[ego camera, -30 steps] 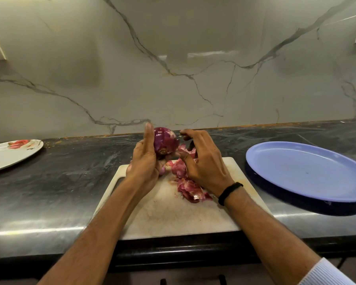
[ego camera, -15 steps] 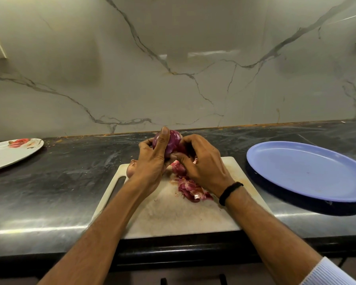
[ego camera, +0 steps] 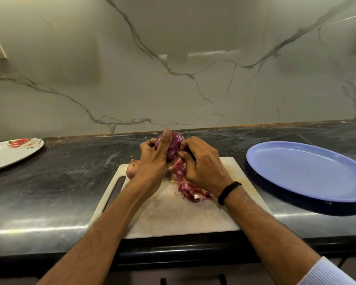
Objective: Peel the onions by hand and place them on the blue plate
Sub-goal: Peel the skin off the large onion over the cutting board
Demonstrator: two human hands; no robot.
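My left hand (ego camera: 152, 167) has closed round the red onion (ego camera: 175, 145), thumb across it, above the cutting board (ego camera: 173, 219). My right hand (ego camera: 201, 167) now pinches skin at its right side, so peeling continues. I count two onions, the second onion (ego camera: 132, 170) lying left, one heap of peels (ego camera: 191, 191), one blue plate (ego camera: 308, 171) and one white plate (ego camera: 8, 155).
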